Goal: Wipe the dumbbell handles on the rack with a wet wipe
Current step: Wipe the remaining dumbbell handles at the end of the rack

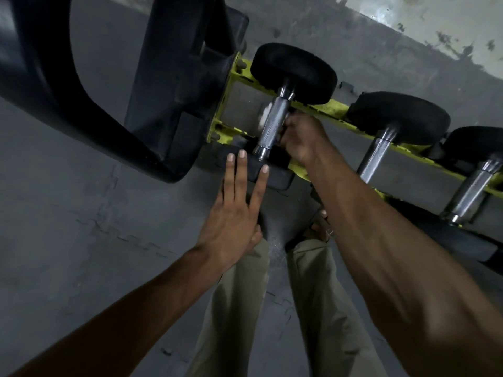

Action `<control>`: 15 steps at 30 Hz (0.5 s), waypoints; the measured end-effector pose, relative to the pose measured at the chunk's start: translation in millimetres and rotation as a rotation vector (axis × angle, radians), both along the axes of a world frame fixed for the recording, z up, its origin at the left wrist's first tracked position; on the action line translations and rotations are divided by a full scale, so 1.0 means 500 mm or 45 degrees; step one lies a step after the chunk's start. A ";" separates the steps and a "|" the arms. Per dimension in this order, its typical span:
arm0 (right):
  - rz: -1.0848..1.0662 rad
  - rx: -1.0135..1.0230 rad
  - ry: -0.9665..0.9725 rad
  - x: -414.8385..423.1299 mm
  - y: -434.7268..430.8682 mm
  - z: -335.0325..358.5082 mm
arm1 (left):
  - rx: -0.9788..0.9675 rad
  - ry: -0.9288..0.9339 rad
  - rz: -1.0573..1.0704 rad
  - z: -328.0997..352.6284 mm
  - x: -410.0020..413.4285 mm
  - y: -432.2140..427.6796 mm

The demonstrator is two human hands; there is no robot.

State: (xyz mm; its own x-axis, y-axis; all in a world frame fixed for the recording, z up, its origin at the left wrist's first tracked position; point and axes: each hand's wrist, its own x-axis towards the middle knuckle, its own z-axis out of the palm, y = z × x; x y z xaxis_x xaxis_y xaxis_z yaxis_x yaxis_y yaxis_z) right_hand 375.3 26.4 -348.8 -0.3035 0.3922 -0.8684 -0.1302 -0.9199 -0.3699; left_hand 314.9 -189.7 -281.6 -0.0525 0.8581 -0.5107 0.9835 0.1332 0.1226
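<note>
Chrome, knurled, the handle [273,123] of the leftmost dumbbell [294,72] lies across the yellow rack [230,88], one black head on the far rail and the other on the near rail. We see our right hand [304,137] reaching in from the right, fingers curled round this handle and gripping the wipe [265,115], a white bunch of which shows on the handle's left side. How far the wipe wraps under the fingers we cannot tell.

Our left hand [231,213] is flat, its fingers [242,164] straight and spread a little, the tips touching the near head [275,174] of the same dumbbell. It holds nothing.

Further right on the rack sit a second dumbbell [374,159] and a third dumbbell [468,191], both well apart from our hands. A black frame [163,91] stands against the rack's left end. Below us are beige trousers [239,308] and a grey floor [81,240].
</note>
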 end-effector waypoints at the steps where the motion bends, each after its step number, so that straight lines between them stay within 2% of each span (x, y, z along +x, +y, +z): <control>1: -0.130 -0.031 0.049 -0.008 0.016 -0.003 | 0.002 -0.007 -0.003 -0.001 -0.001 -0.001; 3: -0.326 -0.050 0.053 -0.026 0.032 -0.010 | 0.001 -0.021 -0.006 0.001 -0.005 0.001; 5: -0.373 0.079 -0.085 -0.034 0.019 -0.010 | -0.002 -0.028 -0.004 0.008 -0.007 0.001; 7: -0.339 0.281 -0.291 -0.030 -0.009 -0.011 | -0.011 -0.019 -0.016 0.010 -0.010 0.003; 8: -0.279 0.440 -0.486 -0.027 -0.024 -0.010 | -0.024 -0.021 -0.020 0.011 -0.010 0.004; 10: -0.054 0.859 -0.847 -0.022 -0.054 0.000 | -0.027 -0.033 -0.021 0.011 -0.012 0.004; 11: 0.084 1.112 -0.924 -0.019 -0.067 0.005 | -0.020 -0.035 -0.022 0.010 -0.013 0.003; 13: 0.393 1.608 -0.973 -0.011 -0.079 0.007 | -0.023 -0.035 -0.030 0.009 -0.014 0.001; 15: 0.780 1.951 -1.020 0.001 -0.069 -0.002 | -0.019 -0.031 -0.036 0.007 -0.014 0.000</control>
